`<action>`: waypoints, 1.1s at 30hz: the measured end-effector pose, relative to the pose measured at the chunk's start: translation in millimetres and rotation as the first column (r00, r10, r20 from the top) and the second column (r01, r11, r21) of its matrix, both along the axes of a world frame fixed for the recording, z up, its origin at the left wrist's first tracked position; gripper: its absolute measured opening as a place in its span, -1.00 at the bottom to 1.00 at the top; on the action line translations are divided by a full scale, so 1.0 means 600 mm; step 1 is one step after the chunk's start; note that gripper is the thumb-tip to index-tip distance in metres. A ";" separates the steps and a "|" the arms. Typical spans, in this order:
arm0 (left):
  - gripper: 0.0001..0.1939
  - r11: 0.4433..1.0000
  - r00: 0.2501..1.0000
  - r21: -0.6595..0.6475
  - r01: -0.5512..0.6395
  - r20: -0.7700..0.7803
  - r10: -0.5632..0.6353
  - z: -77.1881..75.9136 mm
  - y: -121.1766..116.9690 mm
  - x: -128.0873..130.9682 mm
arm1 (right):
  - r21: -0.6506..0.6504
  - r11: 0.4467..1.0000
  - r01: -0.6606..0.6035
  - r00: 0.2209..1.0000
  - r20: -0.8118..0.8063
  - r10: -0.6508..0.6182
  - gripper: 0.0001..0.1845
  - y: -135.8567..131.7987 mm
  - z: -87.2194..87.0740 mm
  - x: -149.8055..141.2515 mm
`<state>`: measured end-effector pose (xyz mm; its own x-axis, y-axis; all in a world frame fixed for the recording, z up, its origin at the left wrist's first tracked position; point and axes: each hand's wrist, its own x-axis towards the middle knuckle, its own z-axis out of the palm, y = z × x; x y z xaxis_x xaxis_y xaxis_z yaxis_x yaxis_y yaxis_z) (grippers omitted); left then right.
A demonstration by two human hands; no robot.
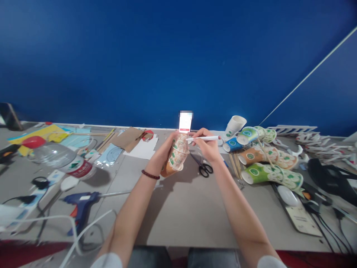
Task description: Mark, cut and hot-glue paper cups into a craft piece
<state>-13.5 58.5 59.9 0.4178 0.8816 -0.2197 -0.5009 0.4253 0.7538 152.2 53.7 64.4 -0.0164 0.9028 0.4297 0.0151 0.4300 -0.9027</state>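
Note:
My left hand [166, 149] is wrapped round two paper cups [178, 154] joined end to end, patterned with leaves and orange at the lower end. They tilt in front of me above the table. In my right hand [206, 143] is a white marker [208, 138] with a reddish end at the right; its other end is close to the upper cup, and I cannot tell if it touches. Beyond the cups stands a phone [185, 122] with a bright screen. Black-handled scissors [205, 170] lie just below my right hand.
Joined paper cups [272, 175] and a white cup [235, 124] are at the right, beside wooden sticks [235, 165]. A blue glue gun [82, 206], a plastic bottle [64, 160], a power strip [41, 201] and white cables occupy the left. Cardboard [128, 137] lies near the blue wall.

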 end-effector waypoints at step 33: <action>-0.53 0.989 0.994 0.138 -0.058 0.102 0.044 -0.024 0.035 -0.001 | -0.015 0.997 -0.073 0.997 -0.035 0.072 -0.95 -0.005 0.004 -0.011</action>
<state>-14.3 79.3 45.3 0.3846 0.9216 -0.0519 -0.5940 0.2901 0.7504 145.7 51.0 66.6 -0.0676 0.9068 0.4161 -0.0469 0.4137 -0.9092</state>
